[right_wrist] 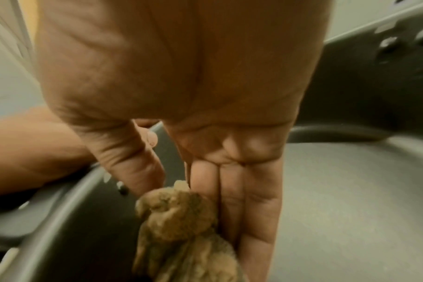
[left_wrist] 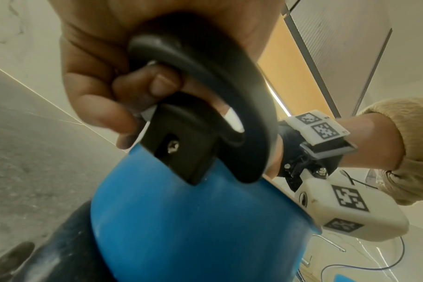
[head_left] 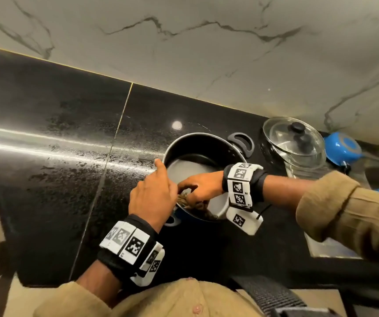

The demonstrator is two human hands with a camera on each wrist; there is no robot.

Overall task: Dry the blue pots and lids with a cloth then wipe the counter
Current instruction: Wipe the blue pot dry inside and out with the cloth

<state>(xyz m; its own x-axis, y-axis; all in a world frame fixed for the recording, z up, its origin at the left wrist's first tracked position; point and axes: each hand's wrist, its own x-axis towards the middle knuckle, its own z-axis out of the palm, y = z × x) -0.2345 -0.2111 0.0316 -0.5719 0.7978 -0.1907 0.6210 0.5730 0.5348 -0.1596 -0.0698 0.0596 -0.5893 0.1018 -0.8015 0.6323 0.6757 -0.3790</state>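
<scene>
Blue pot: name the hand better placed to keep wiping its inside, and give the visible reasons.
Right. The right hand is inside the blue pot, pinching the cloth against its inner wall. The left hand grips the near handle, steadying the pot.

Left hand [head_left: 153,195] curls its grip around a pot handle [left_wrist: 205,99], index finger extended; right hand [head_left: 201,183], fingers straight, pinches a cloth [right_wrist: 181,225] just beside it.

I am seeing one big blue pot [head_left: 203,156] by my two hands, one brown cloth [right_wrist: 181,229] in it, one glass lid [head_left: 295,143] with a black knob, and one small blue pot [head_left: 341,148] upside down.
</scene>
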